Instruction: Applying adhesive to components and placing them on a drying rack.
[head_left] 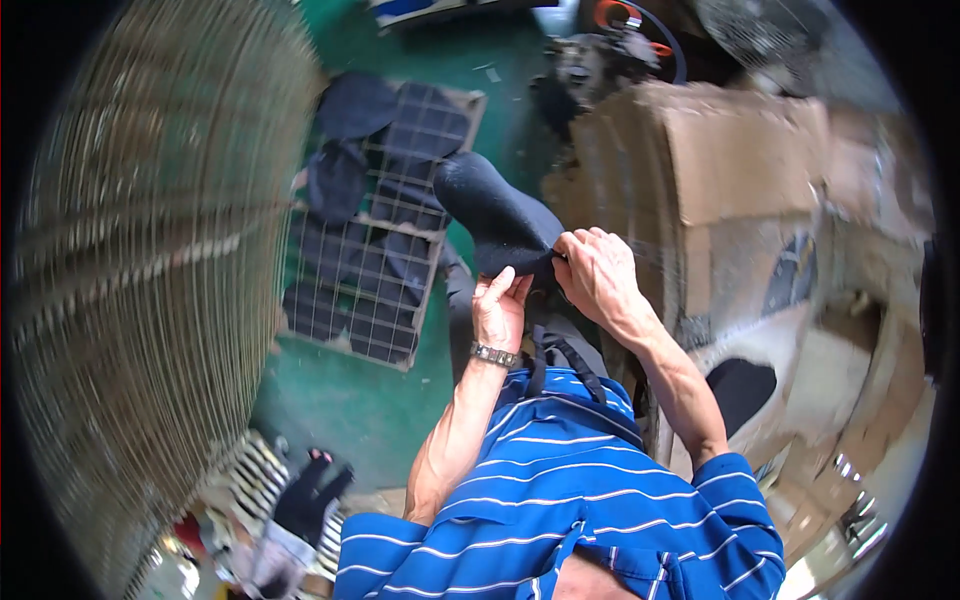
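A dark navy sock [500, 205] stretches away in front of my body, its rounded toe end pointing up and left. Both hands grip its near edge. My left hand [502, 310], with a metal band at the wrist, pinches the lower left part of the edge between thumb and fingers. At the right end of that edge, the bent fingers of my right hand [598, 270] are closed on the fabric. Another dark piece of similar rounded shape [741, 392] lies beside my right forearm.
A wire rack [408, 352] with several dark flat pieces lies on the green floor [350, 415]. Large cardboard boxes [745, 165] stand close on the right. Tall stacked ribbed sheets [190, 200] line the left. Another person [300, 515] is at the lower left.
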